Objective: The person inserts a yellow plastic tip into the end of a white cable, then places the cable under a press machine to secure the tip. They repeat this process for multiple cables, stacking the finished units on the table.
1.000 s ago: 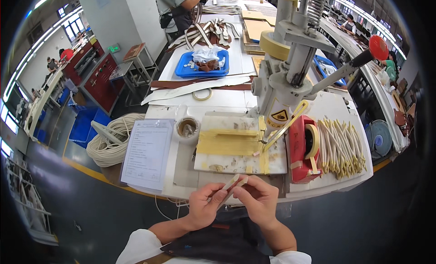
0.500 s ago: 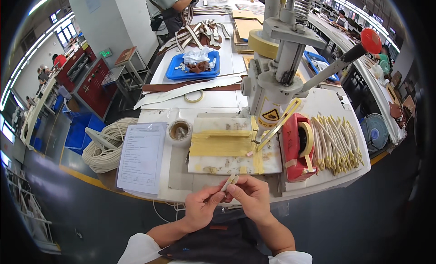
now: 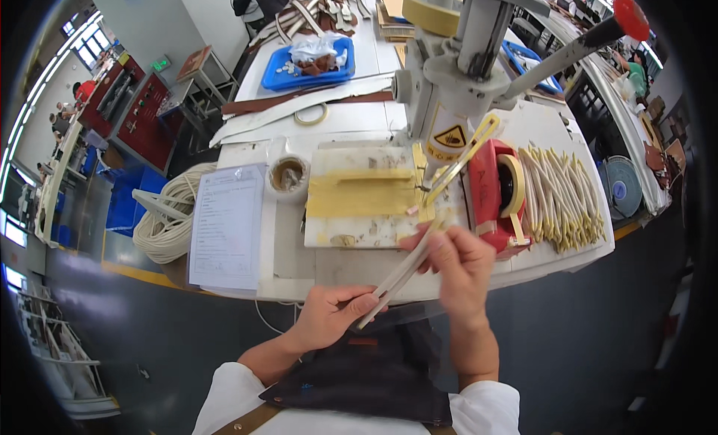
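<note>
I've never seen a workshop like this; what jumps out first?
Probably the big grey lever press right of centre, its red knob sticking out at upper right. Right of its base are a red tape dispenser and a bundle of yellow-tipped cords. In front, the left hand and right hand hold pale strands.

The bare right hand (image 3: 465, 264) hid part of the slim off-white cords (image 3: 413, 264). Beyond its fingers (image 3: 443, 249), the upper edge cropped the grey metal press (image 3: 449, 83); leftward, print on the white paper sheet (image 3: 224, 229) blurred.
</note>
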Tool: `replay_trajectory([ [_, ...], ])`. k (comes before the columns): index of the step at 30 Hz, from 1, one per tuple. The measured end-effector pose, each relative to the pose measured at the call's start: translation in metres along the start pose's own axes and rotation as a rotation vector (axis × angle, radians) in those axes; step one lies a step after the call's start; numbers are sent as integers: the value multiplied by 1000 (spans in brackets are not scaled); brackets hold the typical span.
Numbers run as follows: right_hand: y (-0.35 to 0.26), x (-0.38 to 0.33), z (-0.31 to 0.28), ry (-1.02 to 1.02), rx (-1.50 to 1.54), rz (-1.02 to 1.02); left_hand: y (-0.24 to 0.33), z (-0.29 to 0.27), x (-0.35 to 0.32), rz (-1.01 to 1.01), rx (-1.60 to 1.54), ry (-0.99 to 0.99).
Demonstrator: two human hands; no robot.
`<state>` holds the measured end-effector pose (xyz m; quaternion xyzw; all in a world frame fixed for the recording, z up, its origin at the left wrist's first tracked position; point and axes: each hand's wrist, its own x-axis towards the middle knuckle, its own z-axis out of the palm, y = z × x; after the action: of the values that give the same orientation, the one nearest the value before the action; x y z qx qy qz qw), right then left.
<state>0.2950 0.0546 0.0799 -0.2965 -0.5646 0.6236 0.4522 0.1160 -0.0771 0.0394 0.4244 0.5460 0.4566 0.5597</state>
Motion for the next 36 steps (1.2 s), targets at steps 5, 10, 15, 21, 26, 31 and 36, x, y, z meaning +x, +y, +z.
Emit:
replay_trajectory([
  [5, -19, 10, -21, 184, -31, -168, -2, 4, -4, 34, -46, -23],
  [10, -22, 11, -28, 256, -85, -243, 0, 7, -4, 76, -38, -24],
  [15, -22, 12, -29, 259, -75, -258, 2, 10, -2, 97, 4, -7],
  [21, -18, 12, -34, 273, -64, -283, -4, 10, 0, 152, 7, -20],
  [26, -17, 12, -36, 276, -42, -290, -8, 10, 2, 171, 45, -27],
  [31, -14, 12, -37, 268, -35, -301, -10, 9, 1, 179, 67, -26],
  [36, -17, 9, -40, 281, -48, -260, -4, 14, 5, 149, 90, -3],
])
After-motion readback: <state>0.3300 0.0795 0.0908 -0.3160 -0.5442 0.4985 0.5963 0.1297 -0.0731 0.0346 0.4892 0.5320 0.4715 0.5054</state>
